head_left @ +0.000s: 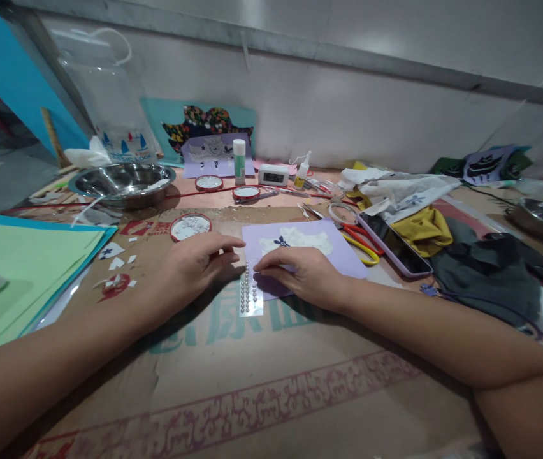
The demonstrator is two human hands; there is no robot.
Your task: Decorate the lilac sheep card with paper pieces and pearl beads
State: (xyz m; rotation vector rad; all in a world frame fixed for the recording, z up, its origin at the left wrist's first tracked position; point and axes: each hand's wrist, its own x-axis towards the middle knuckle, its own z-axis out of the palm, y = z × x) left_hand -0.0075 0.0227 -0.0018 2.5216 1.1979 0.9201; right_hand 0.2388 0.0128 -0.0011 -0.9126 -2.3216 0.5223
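A clear strip with rows of small shiny beads (251,305) lies on the cardboard in the middle, its upper right part over the edge of a purple sheet (348,260). Beside the strip's upper left edge is my left hand (199,264), thumb and fingers apart with nothing visible between them. My right hand (303,271) is over the purple sheet, its pinched fingertips at the strip's right edge; whatever they hold is too small to make out. Just behind that hand, a white cut-out (317,241) with a dark flower (282,241) rests on the sheet.
Lids (190,227) of small pieces, a glue stick (239,162) and a small bottle (301,173) stand behind. At left are a metal bowl (122,183) and green sheets (23,268). Scissors (364,245), a phone (394,245) and cloths (424,234) lie at right.
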